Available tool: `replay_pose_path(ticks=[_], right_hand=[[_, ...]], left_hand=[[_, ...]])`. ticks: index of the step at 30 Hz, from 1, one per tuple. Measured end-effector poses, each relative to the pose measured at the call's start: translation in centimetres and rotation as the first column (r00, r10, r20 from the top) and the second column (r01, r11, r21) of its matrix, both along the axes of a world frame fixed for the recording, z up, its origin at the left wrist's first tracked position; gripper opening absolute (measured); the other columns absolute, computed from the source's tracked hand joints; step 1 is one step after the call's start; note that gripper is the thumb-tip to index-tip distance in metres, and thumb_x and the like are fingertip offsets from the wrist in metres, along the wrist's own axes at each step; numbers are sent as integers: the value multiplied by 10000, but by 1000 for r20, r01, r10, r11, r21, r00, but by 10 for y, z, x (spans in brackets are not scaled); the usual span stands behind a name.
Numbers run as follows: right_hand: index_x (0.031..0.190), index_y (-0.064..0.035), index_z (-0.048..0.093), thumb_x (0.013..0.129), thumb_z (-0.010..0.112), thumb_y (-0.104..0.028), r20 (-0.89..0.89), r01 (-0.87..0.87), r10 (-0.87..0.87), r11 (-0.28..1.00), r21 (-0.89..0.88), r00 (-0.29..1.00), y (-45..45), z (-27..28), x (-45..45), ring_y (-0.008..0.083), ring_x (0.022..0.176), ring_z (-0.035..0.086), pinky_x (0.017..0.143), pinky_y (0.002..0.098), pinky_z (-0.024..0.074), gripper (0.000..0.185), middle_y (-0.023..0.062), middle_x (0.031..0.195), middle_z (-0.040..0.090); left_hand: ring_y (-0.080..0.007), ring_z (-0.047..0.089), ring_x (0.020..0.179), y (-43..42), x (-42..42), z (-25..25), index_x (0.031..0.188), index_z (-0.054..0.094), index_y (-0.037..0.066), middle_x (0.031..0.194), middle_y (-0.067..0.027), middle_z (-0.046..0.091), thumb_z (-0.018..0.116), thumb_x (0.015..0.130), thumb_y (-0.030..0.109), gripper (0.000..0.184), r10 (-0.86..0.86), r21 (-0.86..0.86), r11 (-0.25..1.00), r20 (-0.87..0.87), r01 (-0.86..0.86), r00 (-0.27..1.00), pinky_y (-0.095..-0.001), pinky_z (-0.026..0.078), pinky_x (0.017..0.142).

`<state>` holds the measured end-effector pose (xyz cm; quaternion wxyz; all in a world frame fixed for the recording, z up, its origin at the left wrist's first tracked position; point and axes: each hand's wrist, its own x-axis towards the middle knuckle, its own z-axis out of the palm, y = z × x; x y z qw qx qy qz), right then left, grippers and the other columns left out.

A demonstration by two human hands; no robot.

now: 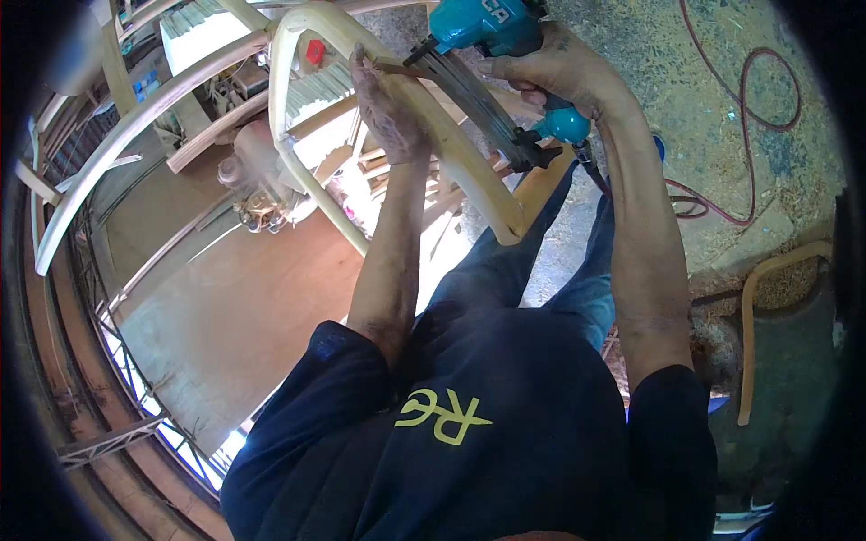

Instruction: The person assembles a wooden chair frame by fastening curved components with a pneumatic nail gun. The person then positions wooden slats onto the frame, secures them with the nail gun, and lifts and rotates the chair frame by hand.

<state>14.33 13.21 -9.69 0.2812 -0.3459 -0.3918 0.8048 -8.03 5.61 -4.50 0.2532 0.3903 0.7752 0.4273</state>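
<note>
In the upper middle, a pale curved wooden frame (451,153) slants down toward my legs. My left hand (392,117) is against its side, fingers pointing up along the wood and gripping it. Close to those fingertips lies the end of a thin wooden strip (393,68). My right hand (568,72) is wrapped around the handle of a teal nail gun (478,25). Its long dark magazine (474,104) runs alongside the frame, and its nose is near the strip by my left fingers. Whether the nose touches wood I cannot tell.
A red air hose (745,117) loops over the dusty floor at right. Another curved wooden piece (749,343) is at far right. On the left are a large brown board (244,307), a long curved wooden rail (135,149) and stacked wood pieces.
</note>
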Motion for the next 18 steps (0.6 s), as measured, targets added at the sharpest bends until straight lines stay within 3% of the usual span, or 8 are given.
replay_pose_path(ticks=[3,5,7,10,11,13,15,18], right_hand=[[699,-65,628,784,870,-306,8,-58,59,998,-20,998,1,-3,1,88,455,522,476,253,402,352,17,551,555],[695,-62,626,793,863,-301,-7,-68,68,997,-25,998,-1,-8,0,88,461,518,476,255,398,350,11,550,548],[692,-60,622,805,852,-291,-38,-39,38,999,-12,999,-3,-4,4,87,466,509,475,255,390,345,4,548,534],[693,-65,620,835,823,-264,168,1,-11,998,58,986,-13,20,28,85,489,502,467,259,366,317,-2,572,530],[719,-73,610,864,796,-248,335,26,-59,994,105,940,-21,30,41,83,505,486,464,269,345,293,-5,608,533],[786,-80,623,882,782,-247,301,40,-28,999,-34,953,-34,39,66,79,509,474,466,272,340,250,-11,632,539],[836,-85,641,892,779,-246,366,23,0,998,-59,931,-50,50,93,77,507,464,471,272,341,219,-21,641,541],[858,-80,655,895,784,-242,513,-24,39,999,-35,858,-85,89,131,74,521,486,475,256,348,210,-32,648,554]], left_hand=[[-265,667,1001,0,-1,0,1544,374,91,1226,-208,613,246,1122,425,553,0,7,1000,18,0,1000,-348,573,855],[-292,651,1060,0,8,3,1534,376,61,1302,-207,575,281,1118,411,551,-95,-49,995,-330,83,939,-346,564,877],[-308,618,1140,2,16,7,1525,375,31,1368,-203,538,329,1112,375,539,-106,-64,994,-387,88,916,-347,542,931],[-307,539,1275,-4,12,-2,1518,371,0,1430,-193,501,401,1101,307,519,-78,-8,997,-226,78,971,-350,469,1057],[-299,511,1308,-6,-2,-19,1518,368,-2,1436,-190,499,409,1100,297,516,-114,12,992,-302,124,947,-350,432,1099],[-340,427,1403,-13,-29,-45,1497,394,-15,1488,-226,461,418,1077,213,479,-146,10,982,-601,190,786,-407,343,1184],[-397,372,1460,-19,-25,-55,1472,432,-29,1527,-263,433,430,1055,140,450,-132,70,971,-638,229,758,-458,295,1224],[-447,452,1370,-11,-8,-55,1493,420,-11,1481,-281,469,468,1055,191,485,-2,163,984,-387,71,922,-469,371,1156]])
